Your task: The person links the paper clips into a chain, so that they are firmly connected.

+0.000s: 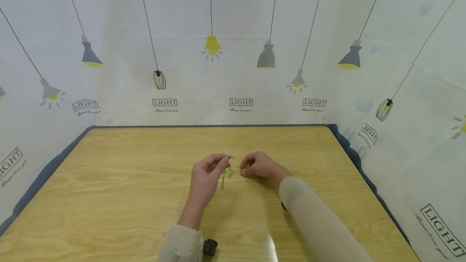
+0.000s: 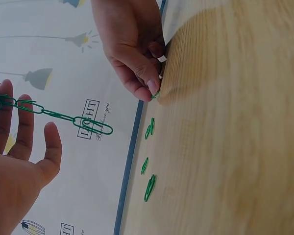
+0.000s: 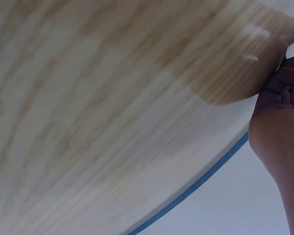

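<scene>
A chain of linked green paper clips (image 2: 59, 115) hangs from my left hand (image 1: 207, 177), whose thumb and index finger pinch its upper end in the head view. In the left wrist view the other fingers of that hand are spread apart. My right hand (image 1: 260, 165) is low over the table to the right, pinching a green paper clip (image 2: 155, 95) between thumb and fingers. That clip is mostly hidden by the fingertips. Between and below the hands, several loose green paper clips (image 2: 150, 188) lie on the wood. The right wrist view shows only part of the right hand (image 3: 281, 93).
The light wooden table (image 1: 127, 197) has a dark blue edge (image 1: 204, 125). Around it stands a pale curtain (image 1: 233, 80) printed with lamps. A black wrist strap piece (image 1: 210, 248) sits at the left sleeve.
</scene>
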The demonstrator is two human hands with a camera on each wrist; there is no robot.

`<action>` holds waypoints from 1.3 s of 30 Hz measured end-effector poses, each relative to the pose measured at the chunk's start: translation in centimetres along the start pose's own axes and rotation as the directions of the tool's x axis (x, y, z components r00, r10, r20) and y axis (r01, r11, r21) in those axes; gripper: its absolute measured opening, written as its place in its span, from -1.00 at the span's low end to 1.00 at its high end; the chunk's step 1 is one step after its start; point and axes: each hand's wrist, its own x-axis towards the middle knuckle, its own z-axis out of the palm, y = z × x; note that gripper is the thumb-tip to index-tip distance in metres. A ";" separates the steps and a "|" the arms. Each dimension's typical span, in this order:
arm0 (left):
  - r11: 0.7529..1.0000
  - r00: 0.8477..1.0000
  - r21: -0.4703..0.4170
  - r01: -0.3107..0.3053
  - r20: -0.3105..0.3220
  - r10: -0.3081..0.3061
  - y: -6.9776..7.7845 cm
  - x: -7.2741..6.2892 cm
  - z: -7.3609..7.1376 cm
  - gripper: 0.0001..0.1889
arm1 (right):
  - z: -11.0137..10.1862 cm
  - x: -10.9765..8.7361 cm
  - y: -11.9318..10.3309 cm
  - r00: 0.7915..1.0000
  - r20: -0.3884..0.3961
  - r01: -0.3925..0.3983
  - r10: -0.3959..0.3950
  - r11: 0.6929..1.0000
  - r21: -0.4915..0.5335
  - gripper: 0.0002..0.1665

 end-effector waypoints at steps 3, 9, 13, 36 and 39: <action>1.000 1.000 -0.003 0.003 -0.001 -0.003 0.0 0.0 0.0 -0.80 | 0.0 0.0 0.1 1.000 0.001 0.004 -0.004 1.000 0.009 -0.80; 1.000 1.000 -0.015 -0.001 0.001 0.001 -0.2 0.0 0.1 -0.80 | -0.2 -0.2 0.1 1.000 0.006 -0.001 0.001 1.000 0.016 -0.83; 1.000 1.000 -0.024 0.004 0.001 -0.004 -0.2 0.0 0.1 -0.81 | -0.3 -0.4 0.1 1.000 0.021 -0.004 0.004 1.000 0.013 -0.88; 0.999 0.999 0.034 -0.041 -0.017 0.042 0.0 -0.2 0.6 -0.80 | -3.2 -7.5 -5.5 0.977 -0.202 0.167 -0.074 0.853 0.494 -0.70; 0.993 0.995 0.071 -0.089 -0.035 0.092 0.5 -0.3 0.5 -0.84 | -2.0 -9.5 -7.4 0.941 -0.319 0.279 -0.110 0.787 0.550 -0.68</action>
